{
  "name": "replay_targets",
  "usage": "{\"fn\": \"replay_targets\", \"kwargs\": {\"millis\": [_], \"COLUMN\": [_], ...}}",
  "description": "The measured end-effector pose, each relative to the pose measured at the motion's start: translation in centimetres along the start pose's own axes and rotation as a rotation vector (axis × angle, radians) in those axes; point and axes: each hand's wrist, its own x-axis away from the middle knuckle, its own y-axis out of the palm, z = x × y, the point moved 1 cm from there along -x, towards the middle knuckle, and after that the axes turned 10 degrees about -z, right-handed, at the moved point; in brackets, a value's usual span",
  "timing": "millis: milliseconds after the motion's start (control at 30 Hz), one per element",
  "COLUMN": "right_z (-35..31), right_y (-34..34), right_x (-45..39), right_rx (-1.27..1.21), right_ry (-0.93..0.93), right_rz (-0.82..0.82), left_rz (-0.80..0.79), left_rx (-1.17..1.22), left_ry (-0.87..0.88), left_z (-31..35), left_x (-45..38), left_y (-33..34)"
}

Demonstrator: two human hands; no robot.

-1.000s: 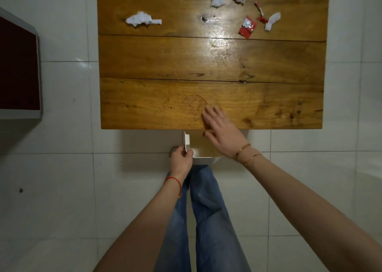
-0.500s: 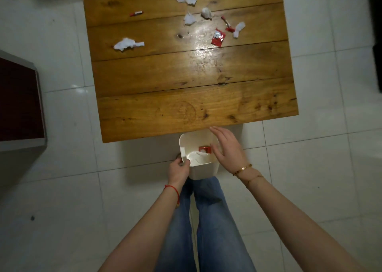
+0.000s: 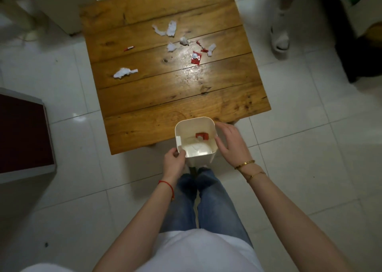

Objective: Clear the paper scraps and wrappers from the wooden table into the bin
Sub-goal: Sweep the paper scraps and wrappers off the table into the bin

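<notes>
Head | left hand (image 3: pixel 173 161) fingers pinch bin (image 3: pixel 206 121) rim | right hand (image 3: pixel 231 144) fingers open beside bin

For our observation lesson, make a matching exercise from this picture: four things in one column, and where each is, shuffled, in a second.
Things:
1. red wrapper
2. white bin
3. left hand
4. crumpled paper scrap

Places:
A. gripping the bin's near left corner
B. near the wooden table's left edge
C. beside the glare on the table
D. held at the table's near edge

Pairs: 1-C, 2-D, 3-A, 4-B
</notes>
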Motion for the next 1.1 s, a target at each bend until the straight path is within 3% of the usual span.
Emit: {"fn": "replay_targets", "kwargs": {"millis": [667,1100], "right_z": [-3.5,3.4], "right_y": [-4.0,-13.2], "right_x": [-1.3,-3.3], "right_rx": [-0.03,-0.057], "right_ry": [0.075,0.07], "right_rz": [0.092,0.13], "left_rz": [0.011,-0.002], "left_rx": [-0.124,-0.18], "left_ry": [0.09,0.123], "left_z": [5.2,13.0], "left_x": [0.7,0.1], "left_y": [-3.6,4.2]}}
